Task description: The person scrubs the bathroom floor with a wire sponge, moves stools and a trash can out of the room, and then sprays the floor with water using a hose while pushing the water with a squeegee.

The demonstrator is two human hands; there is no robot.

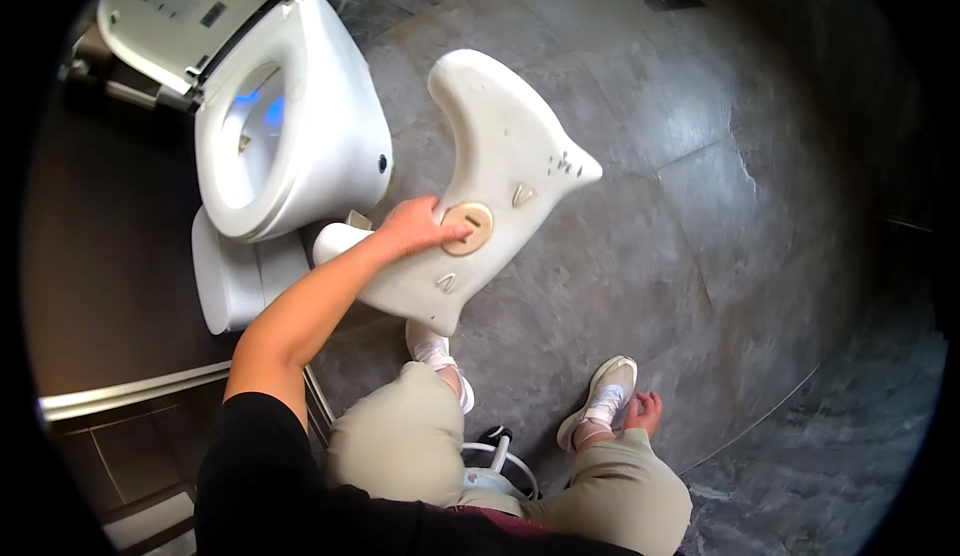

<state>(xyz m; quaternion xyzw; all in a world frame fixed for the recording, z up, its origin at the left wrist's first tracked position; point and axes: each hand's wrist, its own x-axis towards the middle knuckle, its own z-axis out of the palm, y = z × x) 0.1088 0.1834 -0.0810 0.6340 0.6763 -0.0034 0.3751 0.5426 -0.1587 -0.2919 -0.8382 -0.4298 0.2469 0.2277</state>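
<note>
My left hand (413,228) is closed on a white plastic toilet footstool (505,146), gripping it at the inner curve. The thumb lies on the round beige disc (467,229) in its middle; the other fingers are mostly hidden. Two pointed corners of the footstool face right and down, and dark scuffs mark the right one. A white toilet (345,126) with its lid (195,16) raised stands just left of the footstool. My right hand (643,413) hangs beside my right knee near the shoe, holding nothing, its fingers loosely apart and partly hidden by the knee.
Grey tiles (640,236) cover the floor. Below the toilet bowl sits a rounded white object (225,276). Between my legs shows part of a wheeled base (497,456). A dark panel (110,256) runs along the left, and a drain plate (674,1) lies at the top.
</note>
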